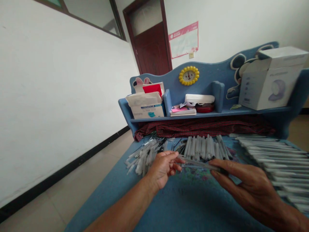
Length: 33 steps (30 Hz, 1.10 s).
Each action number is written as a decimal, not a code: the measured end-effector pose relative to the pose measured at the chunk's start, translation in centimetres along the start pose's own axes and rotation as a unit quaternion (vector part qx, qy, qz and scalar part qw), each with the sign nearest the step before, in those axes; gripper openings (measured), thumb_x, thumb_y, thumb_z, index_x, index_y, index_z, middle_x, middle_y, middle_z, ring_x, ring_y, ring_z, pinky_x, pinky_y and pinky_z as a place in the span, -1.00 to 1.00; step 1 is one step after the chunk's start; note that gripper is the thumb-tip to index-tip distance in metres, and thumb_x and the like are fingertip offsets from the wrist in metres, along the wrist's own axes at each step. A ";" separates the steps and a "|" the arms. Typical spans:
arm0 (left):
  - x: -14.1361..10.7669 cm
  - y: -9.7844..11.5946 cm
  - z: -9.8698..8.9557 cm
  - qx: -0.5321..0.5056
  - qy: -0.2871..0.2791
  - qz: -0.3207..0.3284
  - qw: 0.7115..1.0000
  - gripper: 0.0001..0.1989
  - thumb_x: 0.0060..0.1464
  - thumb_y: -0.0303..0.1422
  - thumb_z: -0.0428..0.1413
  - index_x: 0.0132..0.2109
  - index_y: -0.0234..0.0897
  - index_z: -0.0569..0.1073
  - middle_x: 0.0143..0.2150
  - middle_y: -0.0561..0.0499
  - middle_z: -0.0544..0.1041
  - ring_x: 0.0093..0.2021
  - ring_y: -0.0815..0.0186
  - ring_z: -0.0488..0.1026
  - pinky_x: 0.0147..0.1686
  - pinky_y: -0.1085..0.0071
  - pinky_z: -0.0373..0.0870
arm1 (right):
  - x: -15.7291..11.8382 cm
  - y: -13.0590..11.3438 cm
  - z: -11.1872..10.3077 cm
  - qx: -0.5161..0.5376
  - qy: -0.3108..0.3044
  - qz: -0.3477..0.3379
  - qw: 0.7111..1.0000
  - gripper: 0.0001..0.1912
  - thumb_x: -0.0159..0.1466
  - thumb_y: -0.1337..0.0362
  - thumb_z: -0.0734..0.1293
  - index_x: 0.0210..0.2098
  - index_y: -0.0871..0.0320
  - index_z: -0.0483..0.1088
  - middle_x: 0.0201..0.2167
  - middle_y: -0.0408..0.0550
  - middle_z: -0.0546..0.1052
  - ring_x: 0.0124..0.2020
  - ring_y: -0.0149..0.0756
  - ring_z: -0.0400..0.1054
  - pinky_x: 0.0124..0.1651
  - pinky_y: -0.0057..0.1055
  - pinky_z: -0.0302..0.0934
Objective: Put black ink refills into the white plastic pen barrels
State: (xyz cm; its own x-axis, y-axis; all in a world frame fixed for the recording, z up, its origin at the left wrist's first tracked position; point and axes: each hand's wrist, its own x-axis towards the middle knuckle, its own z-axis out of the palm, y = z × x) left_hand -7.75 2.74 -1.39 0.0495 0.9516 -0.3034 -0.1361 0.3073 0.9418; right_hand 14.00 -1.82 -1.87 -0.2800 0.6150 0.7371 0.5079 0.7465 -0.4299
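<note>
A thin translucent pen is stretched between my two hands above the blue desk. My left hand pinches its left end between thumb and fingers. At its darker right end, the thumb and forefinger of my right hand are closed on it. Just behind my left hand lies a loose heap of clear plastic pen parts. Beyond the held pen stands a row of frosted pen pieces, side by side. Many pens lie stacked in parallel on the right, partly hidden by my right hand.
A blue shelf runs along the desk's back, with a mask box, papers and a large white box on it. Beneath it lies a red-and-black checked cloth. A white wall rises at the left.
</note>
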 end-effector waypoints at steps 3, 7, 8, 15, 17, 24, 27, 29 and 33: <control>0.1 0.0 -0.2 -0.020 -0.003 -0.011 1.000 -0.86 -0.02 -0.39 0.09 -0.38 -0.34 0.26 -0.50 -0.06 0.52 -0.70 0.51 0.33 -0.78 0.65 -0.03 | 0.0 0.2 0.1 -0.011 0.014 0.009 1.000 -0.83 0.20 0.25 0.25 -0.24 0.16 0.40 -0.47 -0.15 0.54 -0.50 -0.43 0.42 -0.43 -0.59 0.29; 0.0 0.0 -0.5 -0.037 -0.005 -0.018 0.999 -0.87 -0.02 -0.39 0.08 -0.40 -0.33 0.26 -0.54 -0.03 0.50 -0.72 0.53 0.29 -0.77 0.64 -0.03 | 0.0 0.0 0.1 -0.018 0.012 0.038 0.999 -0.84 0.19 0.23 0.26 -0.28 0.13 0.42 -0.46 -0.17 0.55 -0.51 -0.43 0.43 -0.48 -0.62 0.29; -0.1 0.0 -0.6 -0.040 -0.005 -0.017 0.999 -0.87 -0.02 -0.39 0.09 -0.39 -0.33 0.26 -0.55 -0.02 0.50 -0.72 0.53 0.28 -0.77 0.64 -0.03 | 0.1 -0.1 0.1 -0.017 0.008 0.046 0.999 -0.85 0.19 0.23 0.26 -0.29 0.12 0.42 -0.46 -0.18 0.55 -0.51 -0.43 0.44 -0.48 -0.63 0.28; 0.2 -0.5 -1.1 -0.054 -0.014 -0.019 0.998 -0.85 -0.06 -0.37 0.12 -0.39 -0.34 0.28 -0.55 -0.01 0.49 -0.72 0.53 0.27 -0.76 0.63 -0.01 | 0.2 -0.3 0.1 -0.016 0.000 0.069 0.997 -0.86 0.18 0.25 0.27 -0.29 0.09 0.43 -0.44 -0.22 0.55 -0.50 -0.45 0.44 -0.50 -0.67 0.27; 0.3 -0.6 -1.2 -0.056 -0.011 -0.018 0.998 -0.85 -0.06 -0.38 0.12 -0.39 -0.34 0.29 -0.54 -0.02 0.49 -0.71 0.53 0.28 -0.75 0.63 -0.01 | 0.1 -0.3 0.2 -0.019 0.002 0.069 0.997 -0.86 0.17 0.24 0.27 -0.29 0.09 0.43 -0.46 -0.22 0.55 -0.52 -0.46 0.44 -0.51 -0.68 0.26; 0.2 -0.6 -1.0 -0.054 -0.014 -0.036 0.998 -0.91 -0.05 -0.42 0.09 -0.36 -0.36 0.34 -0.56 -0.01 0.48 -0.72 0.53 0.27 -0.75 0.63 0.00 | 0.3 -0.2 0.3 -0.021 -0.003 0.068 0.997 -0.86 0.17 0.24 0.27 -0.31 0.10 0.43 -0.47 -0.23 0.55 -0.53 -0.48 0.42 -0.47 -0.68 0.27; -0.2 -0.5 -0.7 -0.055 -0.019 -0.043 0.997 -0.92 -0.05 -0.43 0.08 -0.35 -0.37 0.36 -0.58 0.00 0.47 -0.73 0.54 0.26 -0.75 0.63 -0.01 | 0.2 -0.1 0.4 -0.015 -0.005 0.076 0.997 -0.85 0.16 0.24 0.27 -0.30 0.10 0.43 -0.46 -0.22 0.55 -0.53 -0.47 0.42 -0.48 -0.67 0.26; -0.3 -0.5 -0.7 -0.060 -0.031 -0.046 0.997 -0.91 -0.05 -0.42 0.08 -0.35 -0.37 0.36 -0.58 0.00 0.47 -0.73 0.54 0.26 -0.75 0.63 -0.01 | 0.1 -0.1 0.4 -0.002 -0.015 0.089 0.996 -0.85 0.17 0.24 0.26 -0.28 0.10 0.43 -0.46 -0.22 0.54 -0.52 -0.47 0.42 -0.48 -0.66 0.25; -0.4 -0.7 -0.8 -0.072 -0.076 -0.054 0.993 -0.90 -0.06 -0.40 0.10 -0.37 -0.34 0.34 -0.58 0.01 0.47 -0.73 0.53 0.27 -0.75 0.63 0.00 | 0.1 0.2 0.2 0.037 -0.038 0.151 0.987 -0.83 0.18 0.21 0.24 -0.31 0.10 0.42 -0.54 -0.23 0.50 -0.54 -0.47 0.38 -0.49 -0.62 0.22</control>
State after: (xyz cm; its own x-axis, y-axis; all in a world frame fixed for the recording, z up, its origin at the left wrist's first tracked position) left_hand -8.51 2.18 -2.03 0.2179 0.9048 -0.3659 -0.2620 0.4154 0.8711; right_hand 13.90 -1.56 -1.95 -0.1867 0.8271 0.5301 0.5181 0.5413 -0.6622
